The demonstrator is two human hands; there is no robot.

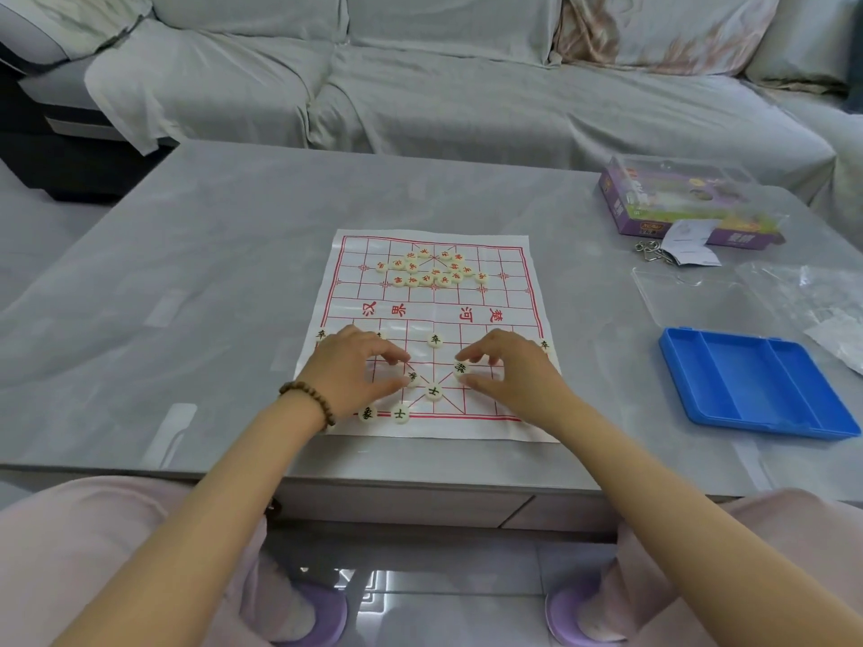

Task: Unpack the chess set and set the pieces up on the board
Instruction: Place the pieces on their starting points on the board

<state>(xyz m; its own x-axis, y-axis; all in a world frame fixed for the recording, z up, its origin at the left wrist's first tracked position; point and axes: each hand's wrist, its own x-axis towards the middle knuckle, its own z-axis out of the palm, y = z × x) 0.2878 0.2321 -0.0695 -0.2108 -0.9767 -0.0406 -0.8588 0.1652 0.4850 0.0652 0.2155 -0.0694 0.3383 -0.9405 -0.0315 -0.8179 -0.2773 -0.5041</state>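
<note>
A white sheet board (490, 301) with red lines lies on the table. A heap of red-marked round pieces (429, 268) sits on its far half. Several black-marked pieces stand on the near half, among them one on the pawn row (435, 339) and one near the front middle (434, 391). My left hand (355, 366) hovers over the near left part and pinches a black piece (413, 377) between thumb and fingers. My right hand (504, 371) pinches another black piece (461, 368) in the same way. Pieces beneath both palms are hidden.
A blue plastic tray (756, 385) with three compartments lies to the right, with a clear lid (691, 291) and plastic wrap (822, 301) behind it. A purple box (677, 203) and paper slips stand at the far right. A grey covered sofa (420, 77) runs behind the table.
</note>
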